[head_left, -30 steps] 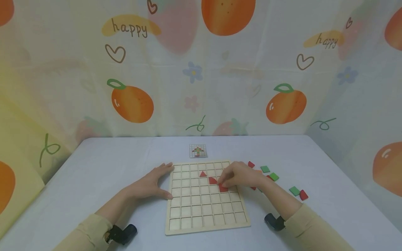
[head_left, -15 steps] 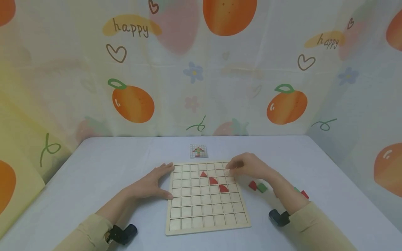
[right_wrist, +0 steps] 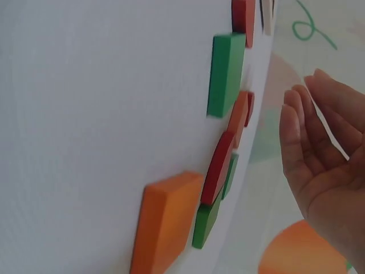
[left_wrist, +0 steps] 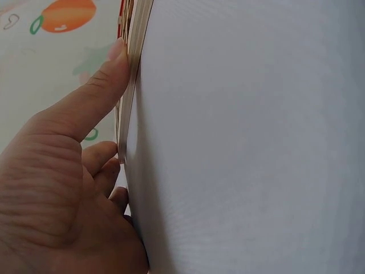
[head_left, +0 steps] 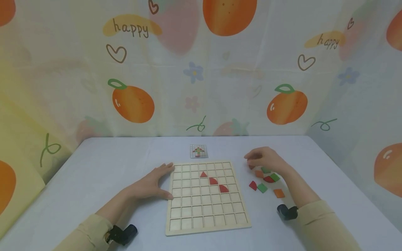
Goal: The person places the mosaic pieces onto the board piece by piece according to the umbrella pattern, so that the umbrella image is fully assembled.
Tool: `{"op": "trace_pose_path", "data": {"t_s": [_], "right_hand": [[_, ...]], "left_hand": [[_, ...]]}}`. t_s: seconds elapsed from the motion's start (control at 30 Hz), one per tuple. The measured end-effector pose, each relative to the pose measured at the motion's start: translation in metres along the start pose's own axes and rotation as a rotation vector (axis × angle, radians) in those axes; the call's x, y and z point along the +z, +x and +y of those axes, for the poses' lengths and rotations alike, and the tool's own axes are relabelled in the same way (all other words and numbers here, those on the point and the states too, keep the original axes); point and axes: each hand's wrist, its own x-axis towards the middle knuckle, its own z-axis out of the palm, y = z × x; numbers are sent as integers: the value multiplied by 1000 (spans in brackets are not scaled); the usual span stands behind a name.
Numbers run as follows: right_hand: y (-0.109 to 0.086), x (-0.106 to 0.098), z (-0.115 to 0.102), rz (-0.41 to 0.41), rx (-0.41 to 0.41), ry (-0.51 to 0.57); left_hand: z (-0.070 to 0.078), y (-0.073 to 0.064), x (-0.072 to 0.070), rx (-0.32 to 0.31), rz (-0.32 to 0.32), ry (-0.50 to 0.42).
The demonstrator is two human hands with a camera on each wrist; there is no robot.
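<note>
A pale wooden grid board (head_left: 194, 211) lies on the white table. A red triangle (head_left: 203, 174) and two red quarter-circle tiles (head_left: 213, 181) sit in its cells, in a diagonal line. My left hand (head_left: 150, 183) rests along the board's left edge; in the left wrist view the thumb (left_wrist: 105, 85) and fingertips touch its side. Right of the board, my right hand (head_left: 267, 159) is over the loose tiles. In the right wrist view its fingers (right_wrist: 291, 131) are relaxed, with nothing between them.
Loose tiles lie right of the board: a red quarter-circle (head_left: 253, 185), a green square (head_left: 262, 188), an orange square (head_left: 279, 193) and several others near the right hand. A small pattern card (head_left: 198, 151) lies behind the board. A printed curtain (head_left: 232, 104) hangs beyond the table.
My right hand has let go of the lower red quarter-circle tile on the board and moved right, over the loose tiles. The left hand has stayed at the board's edge.
</note>
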Motion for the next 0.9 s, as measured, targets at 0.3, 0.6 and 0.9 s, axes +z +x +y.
{"op": "trace_pose_path", "data": {"t_s": [0.3, 0.6, 0.9], "right_hand": [[-5, -12, 15, 21, 34, -55], [-12, -24, 28, 45, 85, -69], [-15, -28, 37, 9, 173, -77]], "left_hand": [[3, 0, 0, 7, 4, 9], [3, 0, 0, -5, 0, 6], [3, 0, -1, -4, -2, 4]]}}
